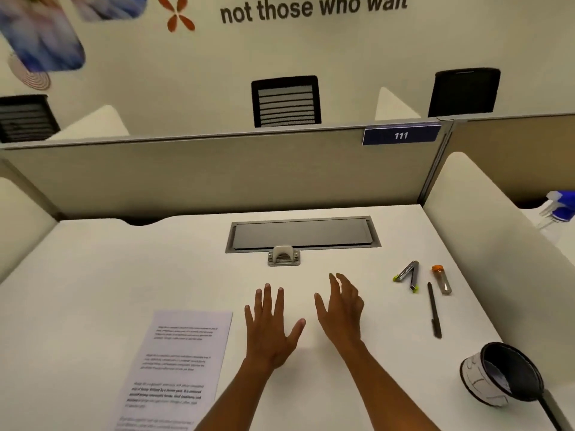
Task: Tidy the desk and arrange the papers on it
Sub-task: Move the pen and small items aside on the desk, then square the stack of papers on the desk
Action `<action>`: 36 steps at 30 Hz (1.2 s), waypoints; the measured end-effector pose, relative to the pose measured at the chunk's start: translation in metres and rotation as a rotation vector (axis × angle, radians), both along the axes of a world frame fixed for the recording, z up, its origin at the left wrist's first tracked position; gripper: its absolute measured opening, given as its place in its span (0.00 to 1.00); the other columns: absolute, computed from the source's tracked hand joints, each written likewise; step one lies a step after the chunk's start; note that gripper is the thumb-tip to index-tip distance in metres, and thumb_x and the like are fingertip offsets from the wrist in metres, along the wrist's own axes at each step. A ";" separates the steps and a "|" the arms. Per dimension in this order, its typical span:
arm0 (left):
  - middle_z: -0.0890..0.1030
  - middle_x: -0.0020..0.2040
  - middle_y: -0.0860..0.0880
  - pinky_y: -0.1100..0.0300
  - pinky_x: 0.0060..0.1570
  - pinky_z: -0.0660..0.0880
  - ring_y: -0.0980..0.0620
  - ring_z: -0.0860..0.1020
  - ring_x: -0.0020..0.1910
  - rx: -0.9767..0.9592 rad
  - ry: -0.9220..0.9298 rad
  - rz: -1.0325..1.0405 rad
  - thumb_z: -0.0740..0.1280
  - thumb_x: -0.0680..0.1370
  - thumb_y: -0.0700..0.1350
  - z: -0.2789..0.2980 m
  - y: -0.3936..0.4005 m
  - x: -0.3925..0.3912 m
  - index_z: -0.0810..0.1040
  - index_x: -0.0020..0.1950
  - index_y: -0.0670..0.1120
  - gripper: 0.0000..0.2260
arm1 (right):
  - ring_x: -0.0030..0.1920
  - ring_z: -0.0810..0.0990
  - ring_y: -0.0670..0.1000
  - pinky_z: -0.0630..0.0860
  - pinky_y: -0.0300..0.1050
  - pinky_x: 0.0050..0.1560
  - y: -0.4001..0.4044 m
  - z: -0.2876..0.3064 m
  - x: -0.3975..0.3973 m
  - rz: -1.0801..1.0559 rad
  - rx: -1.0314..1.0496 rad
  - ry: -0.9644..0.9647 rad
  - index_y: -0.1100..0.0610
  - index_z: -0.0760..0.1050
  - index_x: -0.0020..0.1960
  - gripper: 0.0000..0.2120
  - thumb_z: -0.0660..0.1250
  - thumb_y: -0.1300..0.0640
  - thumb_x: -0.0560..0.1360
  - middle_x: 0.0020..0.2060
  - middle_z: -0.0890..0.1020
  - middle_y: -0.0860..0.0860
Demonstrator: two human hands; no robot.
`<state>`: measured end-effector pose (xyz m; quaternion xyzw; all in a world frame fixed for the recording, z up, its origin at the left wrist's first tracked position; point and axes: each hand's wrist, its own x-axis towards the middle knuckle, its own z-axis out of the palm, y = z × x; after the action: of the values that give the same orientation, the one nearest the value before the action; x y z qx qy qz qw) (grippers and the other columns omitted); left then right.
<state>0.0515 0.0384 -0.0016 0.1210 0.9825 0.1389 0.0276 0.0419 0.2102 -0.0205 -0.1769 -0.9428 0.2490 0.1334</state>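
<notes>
Both hands hover over the middle of the white bench [93, 275], and neither holds anything. The left hand [270, 325] is spread flat, palm down, fingers splayed; the right hand [340, 309] is open too, turned more on edge with its fingers loosely curved.

The printed sheet [177, 365] lies flat just beside the left hand, at the near left of the bench, its lower end running out of view; whether it is one page or several stacked is hard to tell from here. Off to the right, well apart from the paper, lie a small folded metal tool with green tips [408, 275], a clear tube with an orange cap [441, 279] and a dark pen [434, 309]. Near the right edge a pen cup [497, 376] lies tipped on its side, mouth toward the camera.

The tidying looks barely begun: nothing is gathered, and the hands seem poised to pick a first item. A sensible next move is for the left hand to slide across and square the sheet, or for the right hand to stand the cup upright so the loose pieces can go into it. The thin paper would need a fingertip under one edge to lift cleanly.
</notes>
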 end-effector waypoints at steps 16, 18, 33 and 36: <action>0.37 0.78 0.48 0.42 0.72 0.36 0.45 0.37 0.78 0.012 -0.043 0.101 0.32 0.68 0.76 -0.004 -0.227 0.016 0.38 0.77 0.53 0.43 | 0.73 0.62 0.55 0.59 0.55 0.71 -0.208 0.022 0.009 0.173 -0.006 -0.124 0.53 0.60 0.75 0.29 0.60 0.43 0.78 0.75 0.63 0.54; 0.37 0.78 0.47 0.41 0.72 0.36 0.45 0.36 0.77 0.012 -0.044 0.097 0.33 0.68 0.76 -0.006 -0.253 0.018 0.39 0.78 0.52 0.44 | 0.73 0.62 0.55 0.59 0.55 0.71 -0.228 0.021 0.014 0.183 0.007 -0.148 0.54 0.60 0.75 0.29 0.60 0.43 0.78 0.75 0.62 0.53; 0.41 0.80 0.46 0.40 0.74 0.42 0.45 0.39 0.78 0.020 -0.171 0.084 0.35 0.66 0.78 -0.020 -0.351 0.037 0.44 0.79 0.51 0.48 | 0.76 0.54 0.55 0.53 0.58 0.74 -0.275 0.000 0.028 0.265 0.120 -0.366 0.53 0.52 0.77 0.34 0.59 0.40 0.77 0.77 0.54 0.53; 0.38 0.79 0.48 0.41 0.74 0.40 0.47 0.36 0.78 0.041 -0.226 0.032 0.40 0.65 0.79 -0.023 -0.354 0.040 0.40 0.79 0.53 0.49 | 0.77 0.52 0.55 0.52 0.58 0.75 -0.274 -0.003 0.021 0.283 0.111 -0.418 0.53 0.50 0.77 0.36 0.59 0.39 0.77 0.78 0.52 0.53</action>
<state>0.0919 -0.3151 -0.0241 0.0892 0.9719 0.1721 0.1336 0.0631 -0.0639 -0.0240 -0.0831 -0.9775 0.1711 -0.0910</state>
